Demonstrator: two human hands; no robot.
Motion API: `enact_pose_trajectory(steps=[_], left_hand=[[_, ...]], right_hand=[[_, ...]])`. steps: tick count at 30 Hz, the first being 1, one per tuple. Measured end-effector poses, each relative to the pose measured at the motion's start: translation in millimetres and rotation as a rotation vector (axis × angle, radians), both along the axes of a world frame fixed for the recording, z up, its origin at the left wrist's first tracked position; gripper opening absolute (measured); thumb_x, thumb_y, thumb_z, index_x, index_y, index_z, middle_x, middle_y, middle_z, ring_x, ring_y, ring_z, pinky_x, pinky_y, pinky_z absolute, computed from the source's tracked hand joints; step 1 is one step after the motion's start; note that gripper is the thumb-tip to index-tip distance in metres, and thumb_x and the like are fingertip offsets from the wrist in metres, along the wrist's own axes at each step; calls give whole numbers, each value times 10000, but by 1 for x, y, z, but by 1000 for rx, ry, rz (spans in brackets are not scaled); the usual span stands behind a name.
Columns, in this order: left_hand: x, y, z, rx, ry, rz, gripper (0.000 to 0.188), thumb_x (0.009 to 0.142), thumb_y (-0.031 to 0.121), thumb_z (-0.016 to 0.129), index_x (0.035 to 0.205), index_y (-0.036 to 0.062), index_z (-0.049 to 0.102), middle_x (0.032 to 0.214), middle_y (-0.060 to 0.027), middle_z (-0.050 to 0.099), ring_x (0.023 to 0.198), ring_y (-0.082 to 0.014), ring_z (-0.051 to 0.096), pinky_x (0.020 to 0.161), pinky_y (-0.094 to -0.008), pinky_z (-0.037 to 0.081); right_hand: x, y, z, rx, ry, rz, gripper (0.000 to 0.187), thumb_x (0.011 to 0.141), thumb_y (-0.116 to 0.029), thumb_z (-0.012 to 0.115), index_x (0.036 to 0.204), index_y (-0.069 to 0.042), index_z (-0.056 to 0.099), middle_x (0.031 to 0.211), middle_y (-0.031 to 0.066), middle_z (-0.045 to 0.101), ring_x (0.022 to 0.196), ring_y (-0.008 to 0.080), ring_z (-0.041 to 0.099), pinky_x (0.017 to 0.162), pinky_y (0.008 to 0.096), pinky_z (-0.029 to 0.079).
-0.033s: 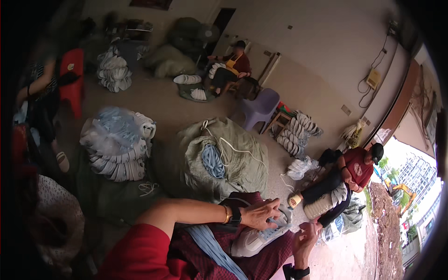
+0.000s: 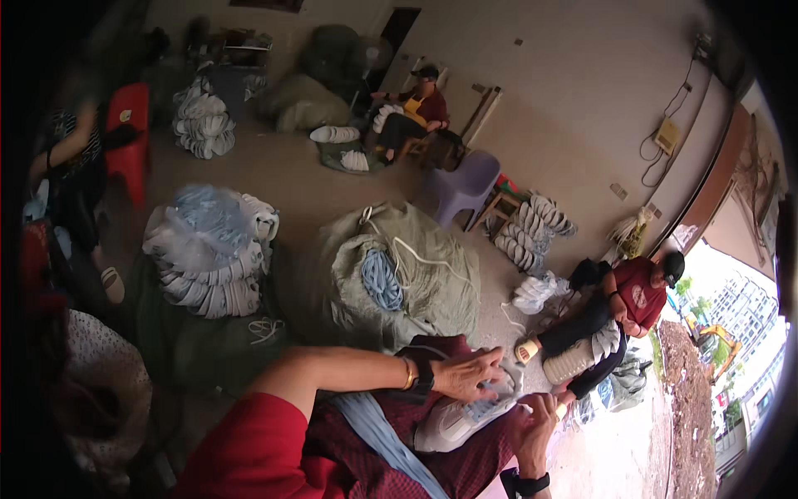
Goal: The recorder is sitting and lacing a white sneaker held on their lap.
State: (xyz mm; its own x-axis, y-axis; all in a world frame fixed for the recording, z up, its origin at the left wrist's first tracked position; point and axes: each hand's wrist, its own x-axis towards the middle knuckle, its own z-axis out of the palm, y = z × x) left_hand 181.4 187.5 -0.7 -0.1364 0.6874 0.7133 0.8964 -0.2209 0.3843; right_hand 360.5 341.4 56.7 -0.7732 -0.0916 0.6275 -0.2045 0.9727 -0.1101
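Note:
On my lap lies a white shoe upper with light blue lacing near its opening. My left hand reaches across it with fingers curled onto the lacing area; the fingertips are partly hidden. Just right of the upper, my right hand is closed in a pinch, and what it pinches is too small to make out. A bundle of light blue shoelaces hangs over my dark red checked apron, left of the upper.
Ahead stands a big green sack holding blue laces. Left of it is a heap of white uppers under a plastic bag of laces. One seated person works at right, another farther back. A purple chair stands between.
My right hand has shifted slightly left, toward the upper. My left hand stays over the upper. The whole view has moved a little.

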Motion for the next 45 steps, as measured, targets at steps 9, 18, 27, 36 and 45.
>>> enact_pose_trajectory(steps=[9,18,27,36,45], left_hand=[[-20,10,9,60,-83,-74,249,825,200,746,748,38,574,933,-115,475,750,-247,571,684,-372,481],[-13,10,6,-15,-149,-100,243,799,190,771,758,56,573,974,-104,493,734,-226,586,665,-357,488],[-16,2,10,16,-51,-80,234,771,206,773,784,64,587,1000,-116,497,825,-266,593,720,-378,497],[-17,3,14,-107,-64,-86,255,766,226,786,826,60,601,1056,-137,482,865,-296,600,786,-406,494],[-20,2,21,-74,-84,-114,278,785,211,765,993,72,645,1046,-137,498,857,-306,599,784,-402,500]], right_hand=[[-20,-24,-5,-73,-175,-78,93,784,10,696,844,-11,629,911,161,564,872,344,592,777,433,483],[-7,-26,-13,-124,-181,-61,169,716,22,712,842,-4,601,970,172,534,951,358,532,843,444,452],[-4,-43,16,210,-288,-122,244,700,-93,777,862,-16,612,1092,178,505,1028,363,481,841,460,425],[12,-34,14,-188,-335,132,132,748,-54,731,827,-27,628,902,146,593,885,320,603,786,428,492],[12,-19,-4,-116,-298,-118,175,812,-20,642,979,-46,691,817,143,637,710,345,652,630,443,522]])
